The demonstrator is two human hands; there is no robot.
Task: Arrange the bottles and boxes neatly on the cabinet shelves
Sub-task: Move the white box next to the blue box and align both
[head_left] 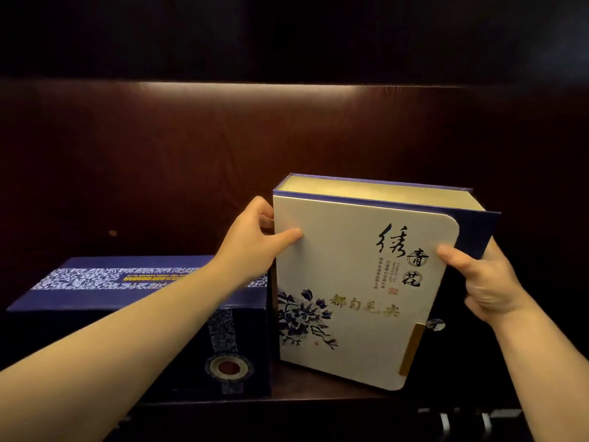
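Note:
A tall white tea box (350, 282) with blue edges, black calligraphy and a blue flower print stands upright on the dark shelf (318, 398), slightly tilted. My left hand (255, 237) grips its upper left edge, thumb on the front face. My right hand (487, 282) grips its right side, thumb on the front. To the left lies a dark blue box (134, 291) with a white patterned band and a round emblem, close beside the white box.
The cabinet's dark wooden back panel (191, 154) is lit by a strip of light under the shelf above. Some pale objects (462, 419) show dimly below the shelf edge at the lower right. The shelf to the right of the white box is in deep shadow.

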